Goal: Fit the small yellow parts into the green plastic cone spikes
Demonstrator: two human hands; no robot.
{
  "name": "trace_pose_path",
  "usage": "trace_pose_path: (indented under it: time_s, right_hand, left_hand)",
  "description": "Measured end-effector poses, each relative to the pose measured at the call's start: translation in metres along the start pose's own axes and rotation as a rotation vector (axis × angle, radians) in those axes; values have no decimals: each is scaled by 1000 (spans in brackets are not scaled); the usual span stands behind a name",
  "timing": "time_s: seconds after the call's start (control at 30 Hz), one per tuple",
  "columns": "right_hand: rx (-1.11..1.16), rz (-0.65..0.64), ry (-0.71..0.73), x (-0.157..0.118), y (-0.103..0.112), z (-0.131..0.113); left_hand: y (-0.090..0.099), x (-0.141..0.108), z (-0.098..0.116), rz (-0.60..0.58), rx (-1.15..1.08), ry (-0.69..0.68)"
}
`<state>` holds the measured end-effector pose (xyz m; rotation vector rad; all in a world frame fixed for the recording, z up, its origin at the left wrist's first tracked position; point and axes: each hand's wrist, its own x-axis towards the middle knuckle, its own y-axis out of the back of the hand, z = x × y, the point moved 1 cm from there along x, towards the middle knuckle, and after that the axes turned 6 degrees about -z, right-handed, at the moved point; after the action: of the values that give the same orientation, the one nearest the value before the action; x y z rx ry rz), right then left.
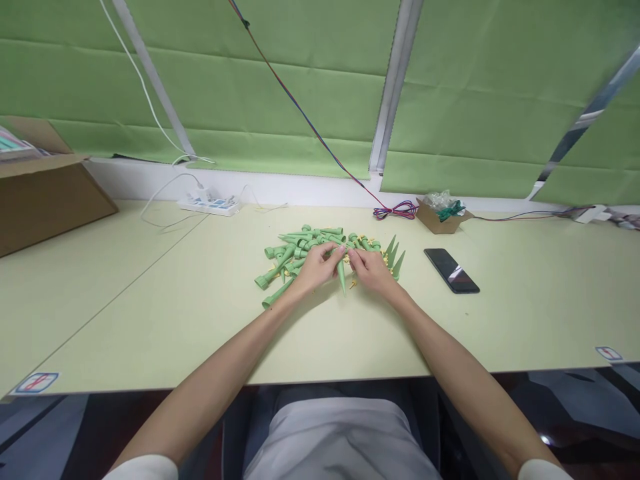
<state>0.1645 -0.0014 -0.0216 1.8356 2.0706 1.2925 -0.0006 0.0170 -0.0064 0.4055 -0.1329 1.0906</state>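
My left hand [320,264] is closed on a green plastic plant watering spike [341,279], its pointed end aimed down toward me. Beside it my right hand [371,268] pinches at the top of that same spike; whatever is between those fingertips is too small to make out. Behind and left of the hands lies a loose pile of green tubes and caps [287,253]. Several green cones [399,264] stick out just right of my right hand. Small yellow plastic pieces are scattered among them, and one yellow piece [353,284] lies in front of my hands.
A black phone [451,271] lies to the right. Behind it stands a small open carton [440,220] near coiled wires [395,211]. At the back left is a white power strip [210,203], and a large cardboard box [55,200] occupies the far left of the table [200,333].
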Motion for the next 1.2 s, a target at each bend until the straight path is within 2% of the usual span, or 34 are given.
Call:
trace_pose_path:
  time_s: [0.2,0.33,0.63,0.8,0.93,1.2]
  right_hand:
    - [-6,4,-27,1,-1,1]
    - [-12,12,-32,1,-2,1]
    - [26,25,-31,0,-2,0]
    - [48,53,-46,0,-1,-2]
    - [39,98,-63,0,0,-3]
    - [65,147,-55,-1,2,-5]
  left_hand:
    - [-2,-1,-1,36,193,-55]
    - [-1,-1,-3,40,219,-75]
    - [3,1,-7,97,139,-78]
    - [1,3,-7,141,-11,-66]
    - [0,6,-9,177,-194,23]
    - [-1,3,-6,55,-401,303]
